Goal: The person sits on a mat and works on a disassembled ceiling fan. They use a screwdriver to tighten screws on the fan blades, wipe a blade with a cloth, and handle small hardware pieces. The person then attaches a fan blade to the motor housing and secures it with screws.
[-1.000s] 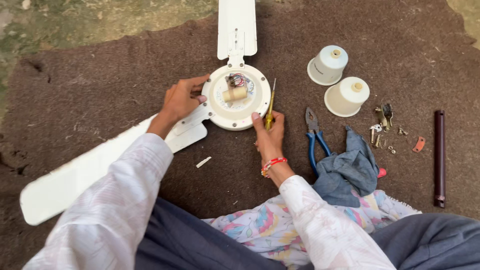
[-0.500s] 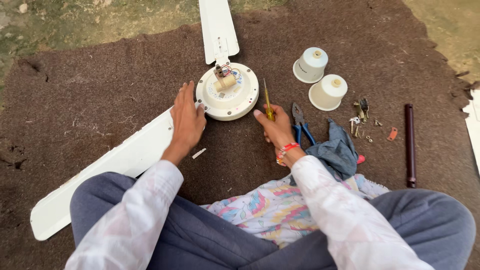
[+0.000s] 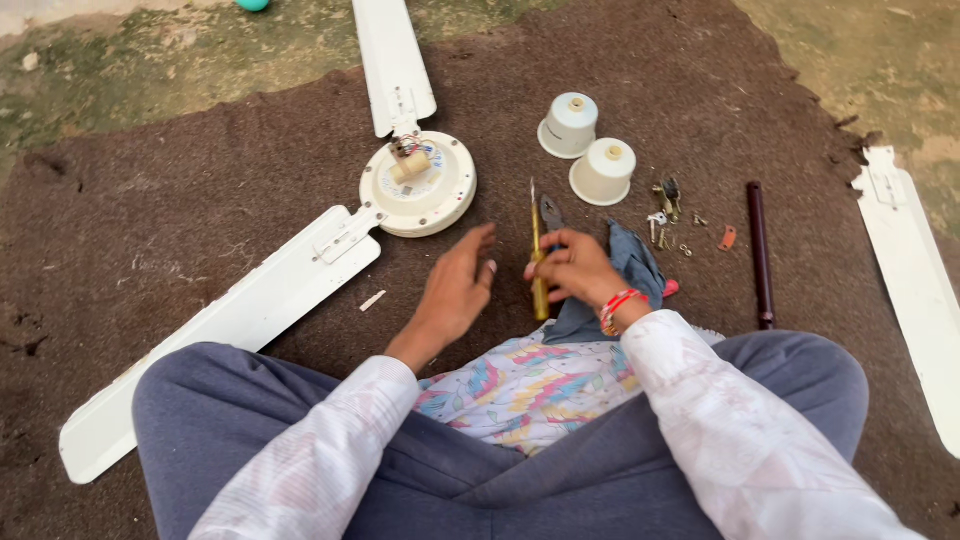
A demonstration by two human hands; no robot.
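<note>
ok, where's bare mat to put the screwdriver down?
Free: mat left of the fan motor, above the long blade; also the strip between dark rod and loose blade. Crowded: right of the screwdriver, with cups, small hardware, cloth.

Bare brown mat [image 3: 180,200] lies open between the left hand [image 3: 455,285] and the fan motor housing [image 3: 418,184]; only a small white scrap [image 3: 372,300] sits there. The long blade [image 3: 230,325] bars the left flank. Right hand [image 3: 575,270] grips an upright screwdriver [image 3: 538,262]. Beyond it, passage is crowded: pliers [image 3: 550,212], blue cloth [image 3: 620,275], two white cups [image 3: 585,145], loose screws [image 3: 670,215], dark rod [image 3: 760,255]. A detached blade [image 3: 910,280] closes the far right.
</note>
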